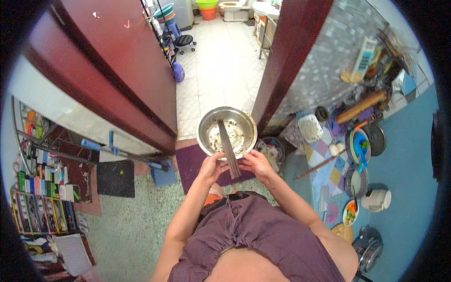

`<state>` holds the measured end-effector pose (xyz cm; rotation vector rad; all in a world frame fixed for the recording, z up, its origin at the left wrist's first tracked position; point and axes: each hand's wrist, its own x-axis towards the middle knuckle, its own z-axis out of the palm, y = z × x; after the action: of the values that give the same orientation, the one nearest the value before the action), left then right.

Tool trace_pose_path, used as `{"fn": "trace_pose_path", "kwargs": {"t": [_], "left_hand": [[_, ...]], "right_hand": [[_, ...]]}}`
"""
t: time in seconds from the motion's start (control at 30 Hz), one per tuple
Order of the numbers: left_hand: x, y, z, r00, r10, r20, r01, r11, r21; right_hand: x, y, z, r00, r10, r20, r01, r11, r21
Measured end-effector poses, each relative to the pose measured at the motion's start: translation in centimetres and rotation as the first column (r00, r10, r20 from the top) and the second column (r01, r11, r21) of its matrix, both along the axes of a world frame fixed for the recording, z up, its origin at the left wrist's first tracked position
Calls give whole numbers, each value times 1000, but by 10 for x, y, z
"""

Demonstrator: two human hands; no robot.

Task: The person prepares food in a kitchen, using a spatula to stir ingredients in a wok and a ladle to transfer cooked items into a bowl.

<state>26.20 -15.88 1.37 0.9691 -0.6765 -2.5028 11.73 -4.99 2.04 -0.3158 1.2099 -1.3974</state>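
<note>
A round stainless steel basin [246, 123] is held out in front of me, with bits of food residue on its inner wall and bottom. Across its near rim lies a bundle of dark wooden chopsticks [229, 148], one end inside the basin and the other sticking out towards me between my hands. My left hand [212, 168] grips the near-left rim, its fingers partly behind the chopsticks. On the near-right rim, my right hand [260, 165] has its thumb on the edge and fingers beneath. The underside of the basin is hidden.
Ahead, a doorway with a dark red door [141, 70] opens on a tiled bathroom floor [225, 63]. A purple mat [190, 162] lies at the threshold. To the right, a filled waste bin [273, 148] stands beside a blue counter [398, 151] with dishes. Shelves [45, 211] stand left.
</note>
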Motion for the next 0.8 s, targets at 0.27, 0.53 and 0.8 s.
{"fn": "trace_pose_path", "kwargs": {"t": [0.27, 0.53, 0.8], "left_hand": [[-91, -198, -19, 990, -139, -19, 139, 990, -3], [-219, -368, 7, 886, -464, -5, 460, 880, -120], [-327, -446, 10, 810, -585, -43, 583, 811, -55]], "right_hand": [[-77, -182, -18, 986, -148, 78, 153, 987, -58], [-179, -326, -12, 826, -520, 218, 559, 804, -202], [-408, -420, -44, 478, -860, 180, 866, 428, -260]]}}
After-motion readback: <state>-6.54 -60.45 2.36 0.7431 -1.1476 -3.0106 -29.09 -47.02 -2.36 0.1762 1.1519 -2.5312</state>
